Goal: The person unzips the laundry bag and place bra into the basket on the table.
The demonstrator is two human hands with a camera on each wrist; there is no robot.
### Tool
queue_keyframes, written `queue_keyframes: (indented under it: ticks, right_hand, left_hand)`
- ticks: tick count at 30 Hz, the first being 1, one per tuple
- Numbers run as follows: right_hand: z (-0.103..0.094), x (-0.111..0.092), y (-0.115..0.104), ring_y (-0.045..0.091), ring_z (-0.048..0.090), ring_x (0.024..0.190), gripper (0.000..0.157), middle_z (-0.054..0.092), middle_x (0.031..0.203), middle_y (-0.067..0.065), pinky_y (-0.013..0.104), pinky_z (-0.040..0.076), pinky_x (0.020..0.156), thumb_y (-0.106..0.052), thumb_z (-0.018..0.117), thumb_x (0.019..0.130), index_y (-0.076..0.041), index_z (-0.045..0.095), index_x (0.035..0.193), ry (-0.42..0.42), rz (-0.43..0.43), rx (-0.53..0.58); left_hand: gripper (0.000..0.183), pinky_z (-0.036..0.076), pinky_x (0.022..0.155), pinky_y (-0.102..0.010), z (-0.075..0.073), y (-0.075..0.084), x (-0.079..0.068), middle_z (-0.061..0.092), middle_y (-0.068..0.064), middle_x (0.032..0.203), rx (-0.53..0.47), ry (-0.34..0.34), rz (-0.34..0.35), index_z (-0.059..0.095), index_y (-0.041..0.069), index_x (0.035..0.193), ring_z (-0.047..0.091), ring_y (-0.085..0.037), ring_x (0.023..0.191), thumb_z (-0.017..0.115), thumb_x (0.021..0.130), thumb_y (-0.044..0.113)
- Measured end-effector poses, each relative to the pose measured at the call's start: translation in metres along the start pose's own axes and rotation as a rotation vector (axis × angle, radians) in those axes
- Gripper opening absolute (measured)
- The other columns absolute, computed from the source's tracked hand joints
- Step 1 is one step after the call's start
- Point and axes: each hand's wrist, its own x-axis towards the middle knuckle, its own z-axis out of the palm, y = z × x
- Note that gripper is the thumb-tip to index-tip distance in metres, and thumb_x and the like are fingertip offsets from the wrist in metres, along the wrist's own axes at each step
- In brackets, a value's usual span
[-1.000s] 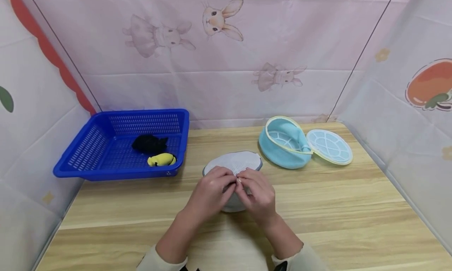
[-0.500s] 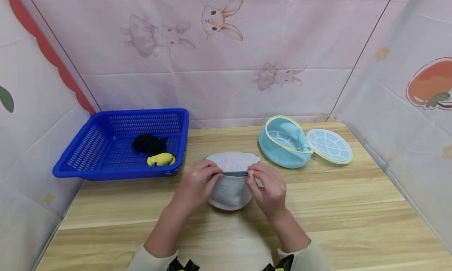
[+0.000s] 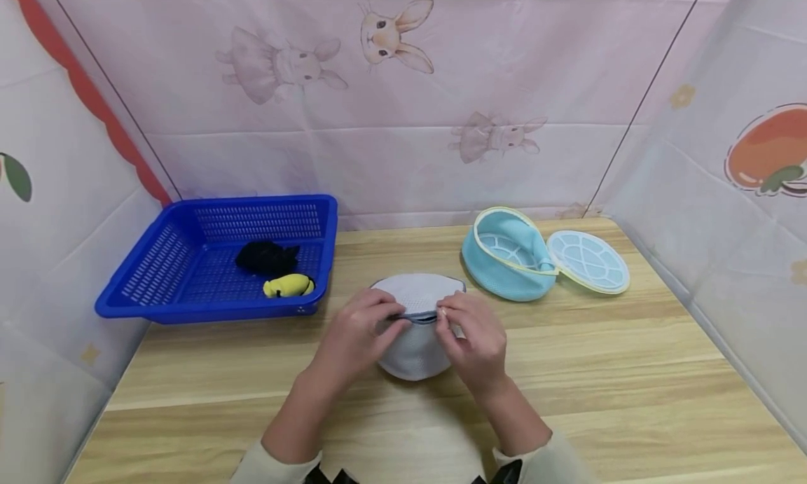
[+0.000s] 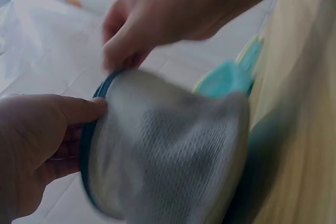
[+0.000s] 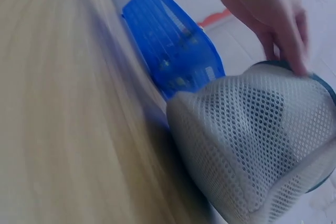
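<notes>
A grey-white mesh laundry bag (image 3: pixel 412 354) with a dark zippered rim sits at the middle of the table. My left hand (image 3: pixel 353 333) pinches its rim on the left. On the right, my right hand (image 3: pixel 474 337) pinches the rim between thumb and fingers, a small pale bit showing at the fingertips. Between the hands a narrow dark gap shows under the white mesh lid (image 3: pixel 419 290). In the right wrist view something dark shows faintly through the mesh bag (image 5: pixel 231 124). The left wrist view has both the left hand (image 4: pixel 31 145) and right hand (image 4: pixel 147 24) at the rim.
A blue plastic basket (image 3: pixel 208 310) stands at the back left, holding a black bundle (image 3: pixel 267 258) and a yellow bundle (image 3: pixel 288 286). At the back right lies a light-blue mesh bag (image 3: pixel 511 281), its round lid (image 3: pixel 589 261) folded out. Printed cloth walls enclose the table.
The hands were together at the rim, then moved apart along it. Since half a second ago they have come slightly closer, and a dark gap shows at the rim between them.
</notes>
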Motion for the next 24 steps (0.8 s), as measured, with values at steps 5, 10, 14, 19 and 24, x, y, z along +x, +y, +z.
queue_keyframes:
  ticks: [5,10,14,19,24]
  right_hand:
    - [0.005,-0.002,-0.01,0.029,0.068,0.074,0.014,0.071,0.08,0.015,0.04,0.059,0.082,-0.001,0.065,0.087,0.005,0.07,0.075,-0.064,-0.055,0.025]
    - [0.004,0.0,-0.007,0.03,0.068,0.072,0.015,0.07,0.079,0.016,0.041,0.059,0.079,0.001,0.064,0.086,0.005,0.068,0.073,-0.051,-0.044,0.036]
    - [0.001,-0.002,-0.001,0.029,0.067,0.071,0.014,0.07,0.077,0.015,0.041,0.059,0.078,0.001,0.064,0.084,0.004,0.067,0.07,-0.044,-0.026,0.043]
    - [-0.008,-0.003,0.009,0.031,0.068,0.074,0.007,0.07,0.077,0.015,0.035,0.058,0.082,0.003,0.063,0.077,0.002,0.067,0.072,-0.037,0.11,0.035]
    - [-0.018,-0.002,0.018,0.028,0.067,0.08,0.006,0.071,0.082,0.012,0.024,0.054,0.087,0.002,0.062,0.077,0.0,0.066,0.074,-0.097,0.297,0.032]
  left_hand:
    - [0.01,0.056,0.082,-0.024,0.009,0.014,0.001,0.07,0.002,0.092,-0.017,-0.02,0.048,0.078,0.009,0.092,0.064,-0.011,0.091,0.08,0.082,0.012]
    - [0.007,0.056,0.082,-0.022,0.008,0.015,0.002,0.07,0.004,0.089,-0.011,-0.028,0.005,0.078,0.011,0.089,0.063,-0.008,0.089,0.08,0.083,0.013]
    - [0.007,0.056,0.079,-0.022,0.005,0.012,0.002,0.07,0.004,0.088,-0.008,-0.034,0.007,0.078,0.012,0.088,0.063,-0.008,0.087,0.08,0.083,0.015]
    - [0.005,0.055,0.078,-0.026,-0.002,0.001,-0.001,0.067,0.006,0.089,-0.033,-0.069,-0.072,0.077,0.015,0.088,0.06,-0.009,0.086,0.079,0.084,0.016]
    - [0.007,0.053,0.084,-0.031,-0.007,-0.01,-0.003,0.066,0.007,0.092,-0.032,-0.151,-0.156,0.076,0.016,0.09,0.059,-0.011,0.091,0.077,0.084,0.011]
